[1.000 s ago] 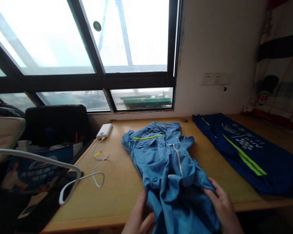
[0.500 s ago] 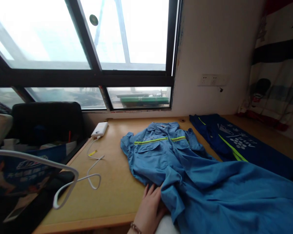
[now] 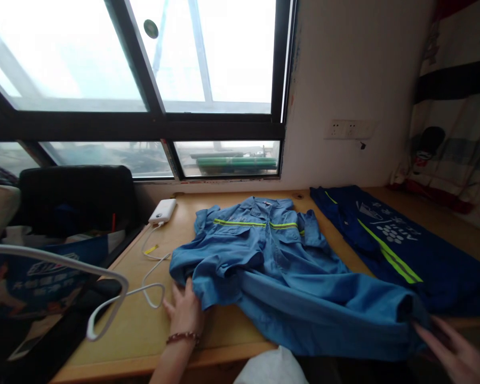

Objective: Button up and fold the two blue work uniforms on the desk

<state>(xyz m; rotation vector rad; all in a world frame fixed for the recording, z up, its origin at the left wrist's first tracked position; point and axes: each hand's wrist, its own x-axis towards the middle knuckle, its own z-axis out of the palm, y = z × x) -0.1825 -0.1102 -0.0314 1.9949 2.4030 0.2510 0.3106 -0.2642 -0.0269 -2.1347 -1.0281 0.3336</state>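
A light blue work coverall point(image 3: 304, 288) with yellow-green reflective stripes lies spread on the wooden table, collar toward the window. My left hand point(image 3: 186, 309), wearing a beaded bracelet, is at its left edge, fingertips partly hidden by the bunched fabric they grip. At the far right, my right hand point(image 3: 454, 346) holds the open end of a trouser leg; motion blurs its fingers somewhat. Beyond, on the right, lies a dark blue garment point(image 3: 400, 232) with white print and a reflective stripe.
A white power bank point(image 3: 162, 211) with a white cable point(image 3: 154, 285) sits at the left of the table point(image 3: 116, 341). A black chair point(image 3: 78, 192) with bags stands left. The window point(image 3: 220, 125) is behind, a curtain point(image 3: 456, 133) at right. White cloth point(image 3: 272, 368) shows below.
My left hand has moved left, bringing the coverall's near-left part outward over the table. My right hand has come into view at the leg end, and the legs now lie drawn out rightward.
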